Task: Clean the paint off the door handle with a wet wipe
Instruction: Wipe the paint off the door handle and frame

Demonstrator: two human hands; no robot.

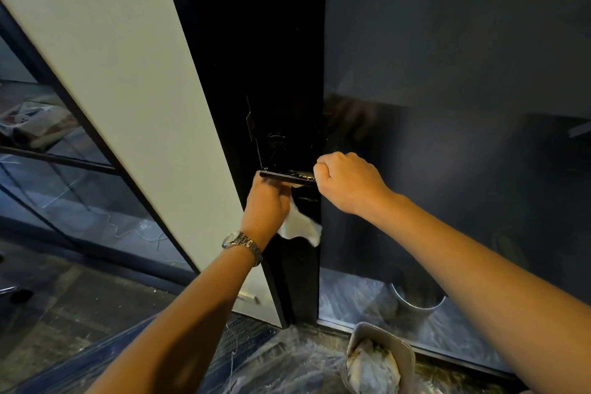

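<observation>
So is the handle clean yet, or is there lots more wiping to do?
Not finished. Done: crumpled white bits, likely used wipes, lie in the bin. In hand: the left hand holds a wipe under the door handle while the right hand grips its end. Left: pale patches, maybe paint, show on the handle's top.
</observation>
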